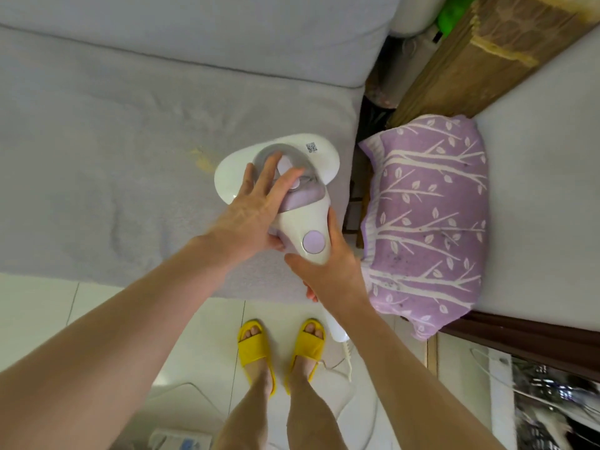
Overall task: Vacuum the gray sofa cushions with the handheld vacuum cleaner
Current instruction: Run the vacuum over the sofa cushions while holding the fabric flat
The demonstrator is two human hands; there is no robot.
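both hands (253, 219) on vacuum (292, 193), handle end (337, 334) partly hidden

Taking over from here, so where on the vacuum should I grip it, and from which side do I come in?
Grip the narrow white handle end of the vacuum, near the round purple button, coming from the sofa's front edge. It points back toward the person, and the right hand already wraps it there. The wide flat head lies on the gray cushion; the left hand rests on top.
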